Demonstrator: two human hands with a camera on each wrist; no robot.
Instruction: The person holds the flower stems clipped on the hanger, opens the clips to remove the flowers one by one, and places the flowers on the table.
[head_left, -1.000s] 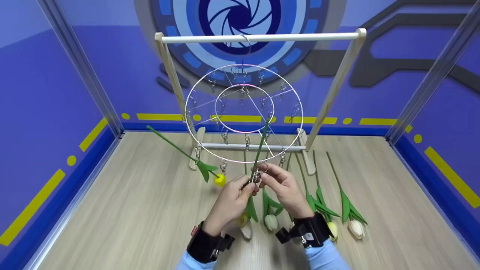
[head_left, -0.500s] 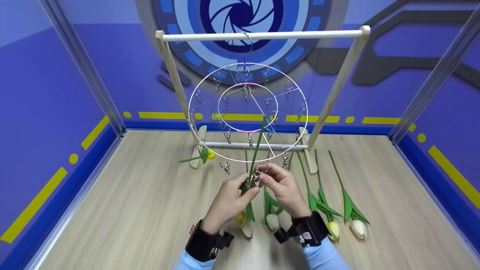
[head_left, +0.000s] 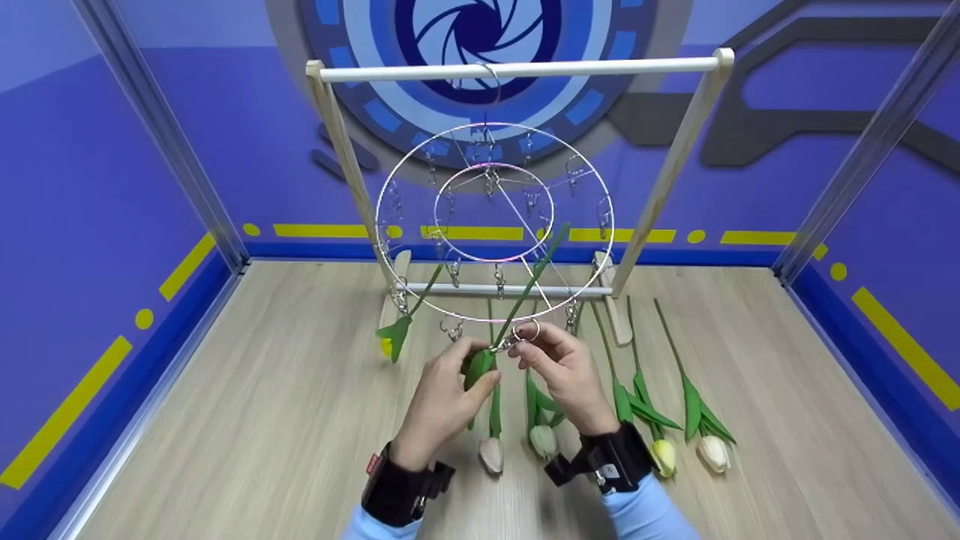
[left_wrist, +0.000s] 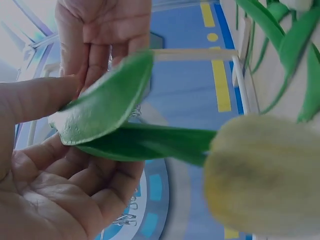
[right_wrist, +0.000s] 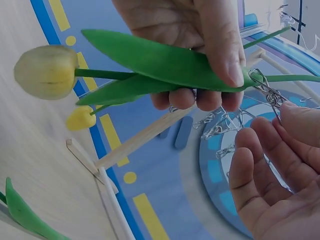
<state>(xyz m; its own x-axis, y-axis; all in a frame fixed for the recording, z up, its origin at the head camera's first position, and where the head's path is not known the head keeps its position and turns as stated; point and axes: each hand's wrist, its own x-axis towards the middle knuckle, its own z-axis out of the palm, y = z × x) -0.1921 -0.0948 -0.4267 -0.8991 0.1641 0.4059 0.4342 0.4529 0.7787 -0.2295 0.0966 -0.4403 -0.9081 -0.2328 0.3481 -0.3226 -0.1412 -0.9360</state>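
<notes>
My left hand [head_left: 446,394] holds an artificial tulip [right_wrist: 145,65] at its green leaves, thumb on one side and fingers on the other. Its pale yellow flower [left_wrist: 265,175] faces back toward me, while the bare stem points up and away. With thumb and fingertips my right hand [head_left: 570,379] pinches a metal wire clip [right_wrist: 272,97], whose end sits at the stem just past the leaf base. In the head view the flower is hidden by the left hand. Above both hands hangs a round clip hanger [head_left: 495,321] with two rings and several clips.
A yellow tulip [head_left: 401,330] hangs from the hanger's left side. The hanger hangs on a wooden rack [head_left: 517,69] at the back. Several tulips lie on the table right of and below the hands, among them a white one [head_left: 712,454] and a yellow one [head_left: 664,456].
The hanging yellow tulip has swung round, its stem now pointing up right. The held tulip's stem has tilted right, and my left hand has shifted slightly left. The right hand keeps pinching the clip.
</notes>
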